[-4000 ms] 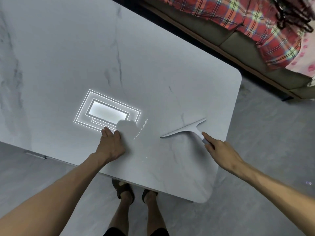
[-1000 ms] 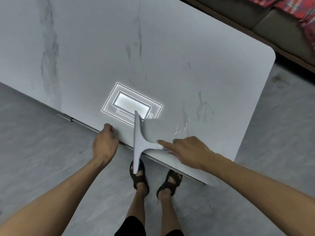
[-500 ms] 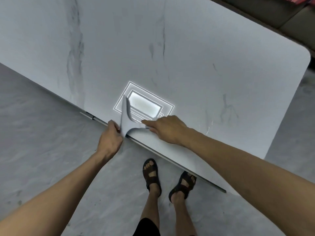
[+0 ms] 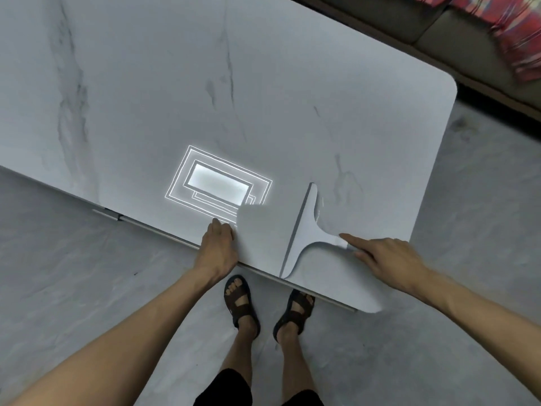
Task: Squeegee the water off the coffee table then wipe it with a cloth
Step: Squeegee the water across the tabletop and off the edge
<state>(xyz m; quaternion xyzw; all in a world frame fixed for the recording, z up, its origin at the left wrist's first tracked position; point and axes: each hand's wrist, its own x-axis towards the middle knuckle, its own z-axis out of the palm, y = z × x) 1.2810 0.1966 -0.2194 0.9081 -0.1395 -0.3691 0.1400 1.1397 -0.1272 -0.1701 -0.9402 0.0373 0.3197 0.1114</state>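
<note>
Grey marble-look stone is filling the scene as a person is leaning over the coffee-table worktop, the right hand gripping the end of a pale squeegee with the forefinger lying along its handle. The left hand is bracing on the near edge, fingers lying on top and holding nothing. The squeegee is sitting near the worktop's right-hand corner, its blade standing roughly square to the near edge, with the lower tip reaching that edge. A thin glint just beside the blade is probably showing leftover water. Trouble is likely waiting at the rim: water being driven over it would be dripping onto the floor just beside the sandalled feet and making a slip hazard. A grip sitting so far back on the handle is risking a tilting blade and streaks, and any leftward sweep would be heading straight for the bracing fingers. No cloth is showing anywhere in view, so the wiping step is waiting.
</note>
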